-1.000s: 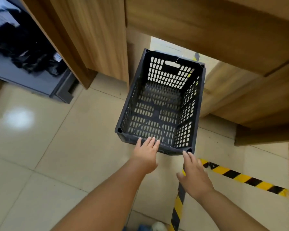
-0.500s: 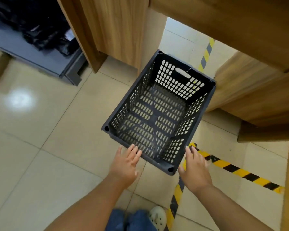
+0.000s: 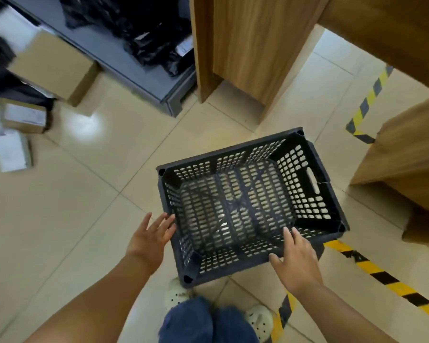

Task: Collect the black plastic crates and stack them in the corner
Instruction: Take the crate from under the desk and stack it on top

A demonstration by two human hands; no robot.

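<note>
Looking down at the floor here, going left to right. Out past my left hand (image 3: 150,237) there's a mess of cardboard boxes (image 3: 52,68), not my problem. That hand is spread wide, fingers (image 3: 167,224) just at the short end wall of the black crate (image 3: 245,206), gripping nothing yet. Only one crate in sight, empty, sitting on the tiles right in front of me between both hands. Its long axis runs left to right, tilted a bit away on the right end. My right hand (image 3: 296,262) is also open, flat against the near long rim, so it's the closer one, I'd say. Two hands, one crate, no stack visible. Striped floor tape (image 3: 382,278) runs off beyond my right hand.
</note>
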